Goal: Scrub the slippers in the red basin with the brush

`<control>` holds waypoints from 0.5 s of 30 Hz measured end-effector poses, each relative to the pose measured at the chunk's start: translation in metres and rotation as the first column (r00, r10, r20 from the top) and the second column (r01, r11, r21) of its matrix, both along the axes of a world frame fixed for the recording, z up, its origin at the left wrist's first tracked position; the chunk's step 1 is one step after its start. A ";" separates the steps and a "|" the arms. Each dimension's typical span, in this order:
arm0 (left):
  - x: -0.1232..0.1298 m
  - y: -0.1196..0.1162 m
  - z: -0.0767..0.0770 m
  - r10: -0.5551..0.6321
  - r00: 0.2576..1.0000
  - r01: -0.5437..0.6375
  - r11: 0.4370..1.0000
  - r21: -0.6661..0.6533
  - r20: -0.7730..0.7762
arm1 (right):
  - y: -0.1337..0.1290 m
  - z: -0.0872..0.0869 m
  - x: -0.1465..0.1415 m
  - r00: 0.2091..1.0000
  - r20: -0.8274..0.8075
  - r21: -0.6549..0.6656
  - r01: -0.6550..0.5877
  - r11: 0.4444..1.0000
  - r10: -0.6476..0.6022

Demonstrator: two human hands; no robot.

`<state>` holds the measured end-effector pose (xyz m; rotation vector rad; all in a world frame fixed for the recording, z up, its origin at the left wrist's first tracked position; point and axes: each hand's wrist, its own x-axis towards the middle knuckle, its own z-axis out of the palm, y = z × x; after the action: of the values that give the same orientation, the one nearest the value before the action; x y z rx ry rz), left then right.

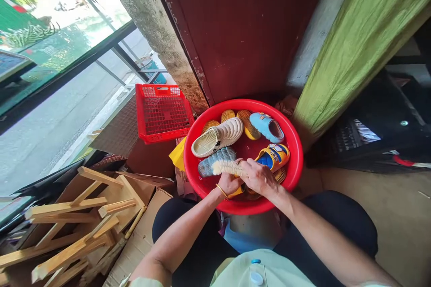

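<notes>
My right hand [261,177] is closed around a brush [227,168] with cream bristles, which points left over the red basin [294,152]. Just below the brush, my left hand [230,183], with a yellow bangle at its wrist, has curled fingers; what they grip is hidden. Part of a yellow shoe [237,192] shows right against it. Around my hands in the basin are a beige clog [218,136], a grey-blue wavy sole [215,160], a light blue clog [266,126] and a yellow clog with blue lining [278,157]. Several yellow-brown soles [248,124] lie at the back.
A red plastic crate [164,114] stands left of the basin, beside a worn wall. Wooden stools [84,215] are piled on cardboard at lower left. A dark red door [242,31] rises behind the basin. To the right hangs a green curtain [357,54].
</notes>
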<state>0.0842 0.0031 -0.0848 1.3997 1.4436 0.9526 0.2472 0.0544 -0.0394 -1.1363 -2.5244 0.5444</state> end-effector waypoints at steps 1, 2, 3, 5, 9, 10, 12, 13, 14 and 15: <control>0.000 -0.001 0.002 0.000 1.000 0.000 1.000 -0.002 -0.008 | 0.004 -0.002 0.001 0.999 0.022 -0.011 0.039 0.999 -0.039; -0.002 -0.001 0.005 -0.007 1.000 0.007 1.000 -0.004 -0.017 | 0.010 -0.005 0.003 0.996 0.038 -0.029 0.082 0.996 -0.081; -0.003 -0.002 0.009 -0.018 1.000 0.018 1.000 -0.002 -0.018 | 0.018 -0.008 0.007 0.992 0.045 -0.054 0.124 0.991 -0.121; -0.006 -0.001 0.018 -0.033 0.999 0.033 0.999 0.022 0.006 | 0.032 -0.017 0.014 0.982 0.004 -0.137 0.187 0.973 -0.188; -0.007 0.000 0.030 -0.079 0.997 0.080 0.988 0.131 -0.014 | 0.041 -0.029 0.017 0.906 -0.197 -0.457 0.253 0.853 -0.375; -0.007 0.001 0.031 -0.084 0.996 0.088 0.982 0.167 -0.032 | 0.040 -0.029 0.015 0.875 -0.235 -0.528 0.250 0.812 -0.422; -0.006 0.000 0.032 -0.070 0.996 0.080 0.972 0.220 -0.054 | 0.037 -0.027 0.011 0.826 -0.286 -0.623 0.225 0.750 -0.485; -0.005 0.000 0.032 -0.051 0.997 0.061 0.971 0.232 -0.050 | 0.036 -0.025 0.009 0.809 -0.299 -0.655 0.213 0.725 -0.507; -0.005 0.000 0.032 -0.031 0.999 0.038 0.972 0.232 -0.035 | 0.035 -0.023 0.008 0.797 -0.304 -0.683 0.200 0.703 -0.522; -0.005 0.001 0.031 -0.018 1.000 0.020 0.975 0.220 -0.014 | 0.034 -0.020 0.007 0.787 -0.308 -0.706 0.188 0.683 -0.535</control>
<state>0.0788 0.0037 -0.0540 1.5788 1.3624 1.1214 0.2540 0.0887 -0.0598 -1.4503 -1.5953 1.4503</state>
